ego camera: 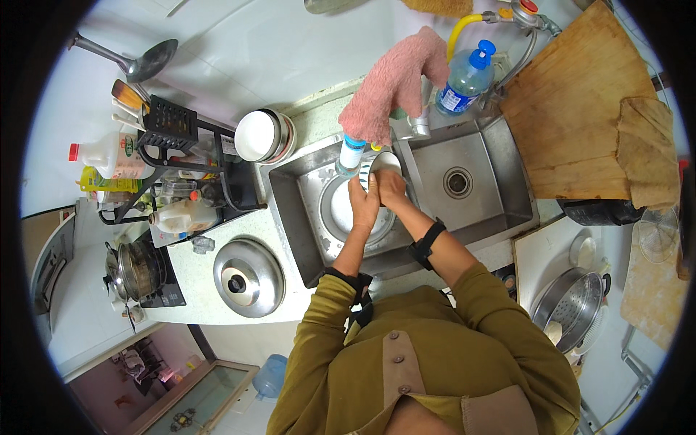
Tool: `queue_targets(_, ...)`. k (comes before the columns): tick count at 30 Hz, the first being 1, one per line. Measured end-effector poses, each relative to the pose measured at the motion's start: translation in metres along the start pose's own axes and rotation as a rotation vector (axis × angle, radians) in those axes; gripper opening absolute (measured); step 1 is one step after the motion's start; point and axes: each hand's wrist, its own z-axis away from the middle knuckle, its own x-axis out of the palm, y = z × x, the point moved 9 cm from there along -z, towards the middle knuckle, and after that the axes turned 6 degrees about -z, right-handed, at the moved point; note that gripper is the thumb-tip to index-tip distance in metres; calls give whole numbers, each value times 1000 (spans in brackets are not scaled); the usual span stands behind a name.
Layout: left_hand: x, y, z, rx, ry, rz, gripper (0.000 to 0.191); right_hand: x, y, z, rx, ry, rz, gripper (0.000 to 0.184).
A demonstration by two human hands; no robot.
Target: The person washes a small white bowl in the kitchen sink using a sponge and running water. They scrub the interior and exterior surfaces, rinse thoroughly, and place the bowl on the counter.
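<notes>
My left hand (363, 202) grips a white bowl (387, 161) with a dark leaf pattern on its outside, thumb upright at the near side. The fingers of my right hand (390, 187) reach into the bowl and are hidden, so whatever they may hold cannot be seen. Both hands are over the left basin of a steel double sink (298, 217). Below them a round metal pan (341, 217) with whitish contents sits in that basin. Just beyond my left hand, a clear bottle with a blue cap (350, 155) stands close to the bowl.
A pink cloth (386, 81) drapes over the faucet (420, 126). A blue-pump bottle (465, 81) stands behind the right basin (435, 163). Stacked bowls (255, 136), a domed lid (249, 277) and a black rack (217, 163) lie left; a wooden board (571, 119) leans right.
</notes>
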Motion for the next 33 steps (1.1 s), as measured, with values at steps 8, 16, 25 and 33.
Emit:
queue_targets(8,21,-91,6,-687,-62,972,36,-22,-6,57,-117,-606,-716,34)
queue_targets(16,86,-106,19,-937,-433,1186,25,-65,18,102,-187,-435,-1053,31)
queue_targets(25,102,-69,43,-1000,-520,1341,22,-80,-52,136,-880,296,-211,45)
queue_targets(33,89,-70,53,-1082,-807,1614,21,-76,-82,90,-739,368,-29,39)
